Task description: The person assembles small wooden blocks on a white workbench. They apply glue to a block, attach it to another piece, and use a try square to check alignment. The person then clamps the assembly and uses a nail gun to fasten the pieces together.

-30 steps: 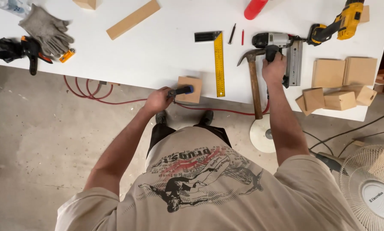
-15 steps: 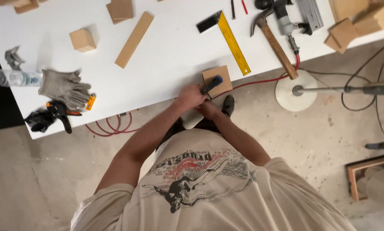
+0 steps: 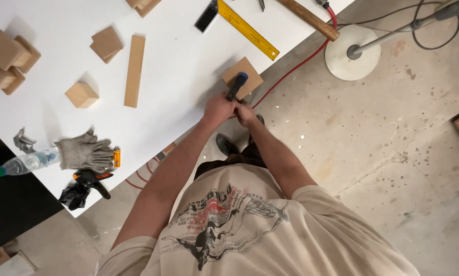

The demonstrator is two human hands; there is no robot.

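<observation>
Hands meet at the worktop edge — left hand wrapped tight round the black handle of a clamp, right hand just behind, touching it, fingers curled; can't tell what they pinch. Clamp's long axis runs up and away from the grip, blue tip over the wood block. Block sits just beyond the knuckles, at the worktop's near edge. Left hand's nearer.

A matt, smooth white table bears pale raw wood blocks, grey knit cloth gloves and a yellow metal square.
</observation>
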